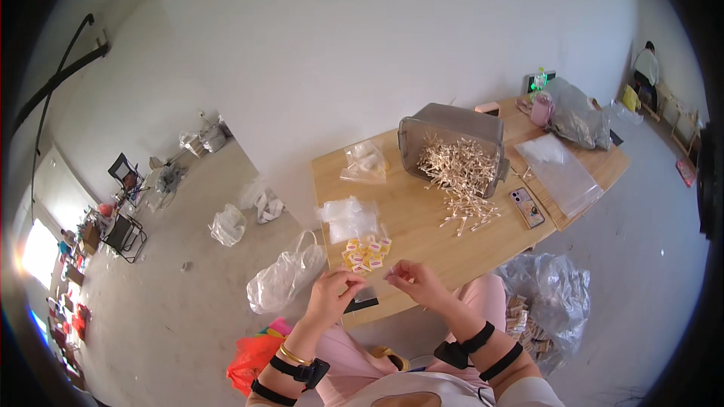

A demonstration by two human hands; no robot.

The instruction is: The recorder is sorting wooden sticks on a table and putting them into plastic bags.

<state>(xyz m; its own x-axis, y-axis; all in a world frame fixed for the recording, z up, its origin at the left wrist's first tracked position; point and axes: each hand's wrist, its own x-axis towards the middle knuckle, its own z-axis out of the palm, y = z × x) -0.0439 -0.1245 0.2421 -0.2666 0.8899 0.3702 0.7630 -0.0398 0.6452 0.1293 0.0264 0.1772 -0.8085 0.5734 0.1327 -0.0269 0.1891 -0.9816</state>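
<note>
My left hand (332, 295) is at the near edge of the wooden table, thumb and fingers pinched. At its fingertips is what looks like a small clear plastic bag (365, 294), partly over a flat black thing (363, 306). My right hand (419, 285) is also pinched, a short way to the right. A tiny greyish bit shows at its fingertips, too small to name. Just beyond my hands lies a pile of small yellow and white labels (365, 253). Behind the labels is a stack of clear plastic bags (349, 218).
A tipped grey bin (454, 111) spills cotton swabs (460, 169) onto the table (422, 245). Right of it are a phone (526, 207) and a large clear plastic sheet (562, 173). A white bag (285, 280) hangs left; a plastic sack (549, 294) of small packs stands right.
</note>
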